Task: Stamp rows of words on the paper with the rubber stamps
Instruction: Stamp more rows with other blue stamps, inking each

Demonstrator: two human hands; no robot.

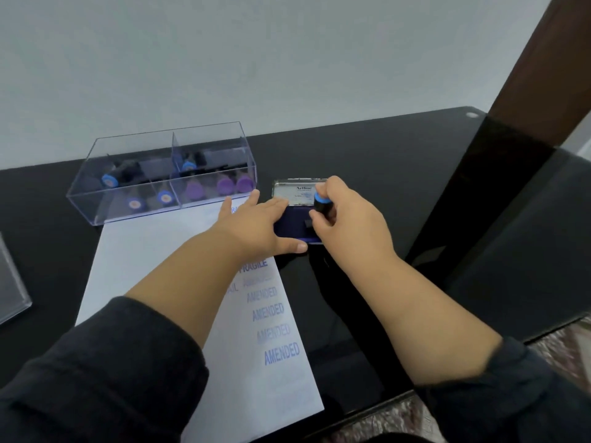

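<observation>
Stamp in use: black-bodied rubber stamp (pixel 320 204) with a blue cap, upright over the ink pad, its lower end hidden behind the fingers.
Right hand (pixel 347 215): fingers and thumb curled round the stamp's body, gripping it from the side.
Left hand (pixel 256 225): flat, fingers straight and spread, palm down across the near-left part of the ink pad and the paper's right edge; thumb along the pad's near edge; nothing is gripped.
Ink pad (pixel 295 230): open, dark blue surface, its silver lid (pixel 295 191) standing behind with "Artline" printed on it; sits on the black table (pixel 399 174) just right of the paper.
Paper (pixel 140 251): white sheet lying on the table, a column of blue "AMENDED" prints (pixel 271 324) down its right side, with "FRAGILE" above them.
Clear box (pixel 163 174): two compartments, at the paper's far end; blue-capped stamps (pixel 110 180) in the left one, purple-capped stamps (pixel 225 185) in the right, lying on their sides.
Sleeves: dark, pushed up both forearms.
</observation>
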